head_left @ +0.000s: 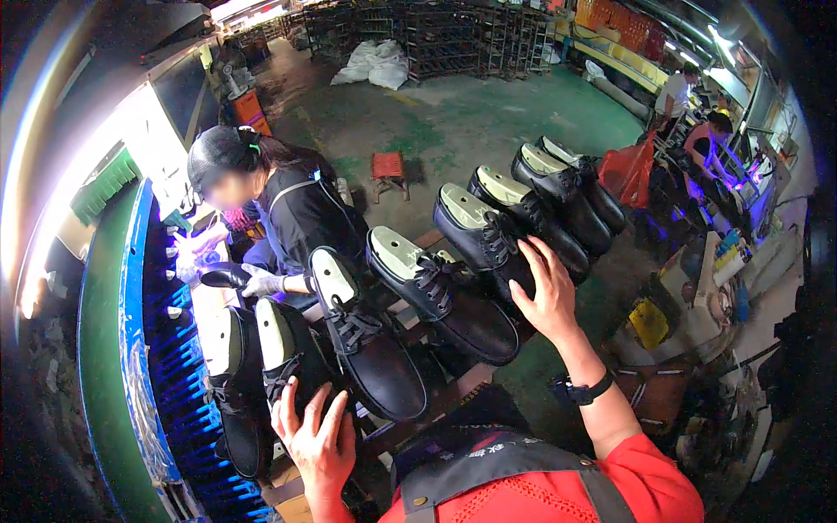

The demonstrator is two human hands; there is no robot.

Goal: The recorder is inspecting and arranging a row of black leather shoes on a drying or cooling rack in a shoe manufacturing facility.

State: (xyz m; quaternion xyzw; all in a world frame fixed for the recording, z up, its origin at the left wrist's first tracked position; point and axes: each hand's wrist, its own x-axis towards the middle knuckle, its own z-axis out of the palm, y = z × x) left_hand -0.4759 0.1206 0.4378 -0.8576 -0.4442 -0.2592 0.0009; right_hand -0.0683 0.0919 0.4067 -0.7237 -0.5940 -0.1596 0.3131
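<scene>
Black lace-up shoes with pale yellow-green lasts inside stand in a row before me. My left hand [318, 440] is open, fingers spread, at the toe of a black shoe [307, 383] on the left; whether it touches cannot be told. Another black shoe [237, 427] is just left of that one. My right hand [551, 295] is also open, its fingers spread by the toe of a laced shoe [488, 244] farther along the row. Between my hands are two larger-looking laced shoes, one black shoe [379, 370] and another black shoe [458, 318].
On the left runs a conveyor with blue rollers [187, 383] and a blue side rail [131, 305]. Across from me a co-worker [301, 200] in gloves handles a dark shoe [225, 275]. Several more shoes [567, 192] extend right. A red stool [389, 167] stands beyond.
</scene>
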